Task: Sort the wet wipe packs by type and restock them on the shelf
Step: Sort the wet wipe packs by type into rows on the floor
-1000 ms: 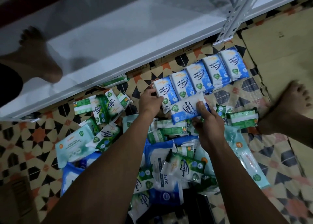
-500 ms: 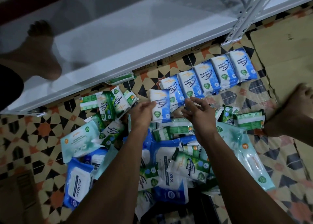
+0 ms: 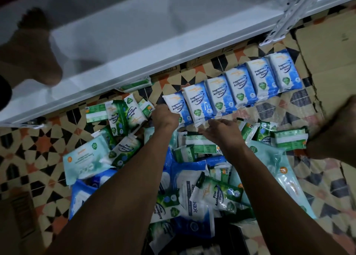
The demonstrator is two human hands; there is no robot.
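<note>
- Left hand (image 3: 166,118) curled round the lower left edge of the end blue pack (image 3: 174,105), gripping it.
- Right hand (image 3: 221,129) just below the second pack, fingers bent at its bottom edge; grip or mere touch: cannot tell.
- Row of blue packs (image 3: 238,85) side by side on the patterned floor (image 3: 23,143), slanting up toward the right.
- Green packs (image 3: 123,116) left of the left hand.
- Mixed heap of packs (image 3: 192,177) under both forearms.
- White shelf (image 3: 134,35) beyond the row.
- Bare foot (image 3: 335,131) at far right.
</note>
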